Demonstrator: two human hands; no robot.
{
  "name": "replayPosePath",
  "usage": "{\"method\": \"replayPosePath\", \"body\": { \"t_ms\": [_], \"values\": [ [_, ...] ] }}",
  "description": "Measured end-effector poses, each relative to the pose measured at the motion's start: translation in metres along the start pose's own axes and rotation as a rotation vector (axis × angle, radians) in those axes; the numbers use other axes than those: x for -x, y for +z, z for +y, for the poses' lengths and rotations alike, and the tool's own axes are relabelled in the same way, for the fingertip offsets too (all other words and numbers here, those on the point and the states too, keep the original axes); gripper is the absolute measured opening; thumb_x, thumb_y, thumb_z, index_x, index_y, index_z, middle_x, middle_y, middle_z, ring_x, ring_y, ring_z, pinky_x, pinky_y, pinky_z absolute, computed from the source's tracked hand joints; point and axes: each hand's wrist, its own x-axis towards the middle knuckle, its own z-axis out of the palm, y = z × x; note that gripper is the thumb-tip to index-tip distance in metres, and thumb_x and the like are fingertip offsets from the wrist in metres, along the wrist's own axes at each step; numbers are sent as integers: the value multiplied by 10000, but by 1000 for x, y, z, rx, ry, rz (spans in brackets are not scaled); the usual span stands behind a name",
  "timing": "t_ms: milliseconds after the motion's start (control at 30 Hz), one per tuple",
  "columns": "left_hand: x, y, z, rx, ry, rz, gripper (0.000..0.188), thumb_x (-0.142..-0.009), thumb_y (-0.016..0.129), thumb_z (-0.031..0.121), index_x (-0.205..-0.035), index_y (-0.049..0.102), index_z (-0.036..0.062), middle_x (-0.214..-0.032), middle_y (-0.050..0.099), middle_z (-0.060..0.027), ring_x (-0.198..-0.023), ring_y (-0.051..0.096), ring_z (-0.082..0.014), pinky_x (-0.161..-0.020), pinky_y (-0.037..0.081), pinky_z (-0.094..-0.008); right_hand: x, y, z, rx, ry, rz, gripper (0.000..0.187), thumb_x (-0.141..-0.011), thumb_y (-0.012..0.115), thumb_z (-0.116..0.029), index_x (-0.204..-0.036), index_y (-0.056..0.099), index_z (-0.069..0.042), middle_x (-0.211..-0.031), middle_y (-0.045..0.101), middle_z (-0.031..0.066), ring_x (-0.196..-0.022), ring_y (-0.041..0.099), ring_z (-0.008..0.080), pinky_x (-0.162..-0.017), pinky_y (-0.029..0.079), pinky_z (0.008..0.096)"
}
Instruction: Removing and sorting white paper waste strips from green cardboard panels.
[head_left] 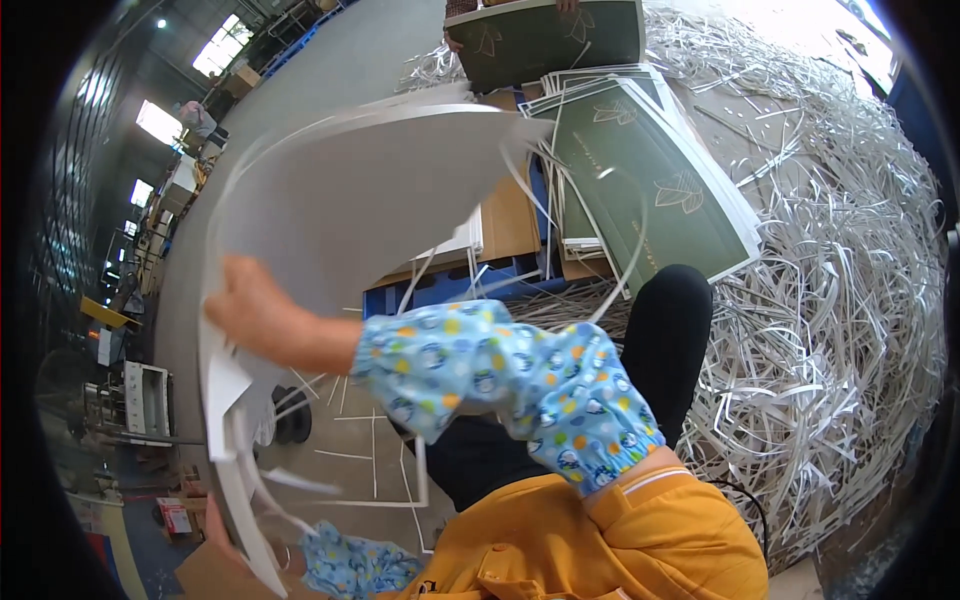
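Observation:
A large bent stack of white sheets [360, 190] curves up in front of me on the left, blurred by motion. My right hand [255, 310] is closed at the stack's left edge, its arm crossing over my lap in a blue patterned sleeve cover. At the lower left my left hand [228, 535] grips the lower end of the same stack, partly hidden by it. Thin white paper strips [520, 180] hang from the stack's edges. To the right lies a pile of green printed sheets [640, 170] with pale leaf outlines.
Beyond the pile, another person's hands [455, 42] hold a green printed stack [545, 45]. A blue pallet [450, 285] with cardboard [512, 225] lies ahead of my knees. Heaped shredded paper strips [800, 400] cover the floor on the right. Machinery [148, 400] stands at far left.

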Motion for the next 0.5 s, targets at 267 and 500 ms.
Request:
{"method": "replayPosePath", "body": {
  "t_ms": [267,500],
  "values": [
    [9,-19,-22,27,-55,-6,389,-762,597,198,-1017,494,-76,-941,572,-203,-830,586,-285,-771,476,-358,51,111,-31,-466,-85,-415,365,-723,478,-25,-1037,347,108,-1041,410,334,-1017,430,395,-818,371,392],
    [0,-1,-29,223,-54,44,377,-743,614,161,-1019,493,-65,-957,567,-205,-832,590,-273,-776,478,-350,71,75,-51,-489,-217,-257,397,-769,443,-29,-1124,307,83,-911,401,258,-877,408,350,-763,345,387]
  ]
}}
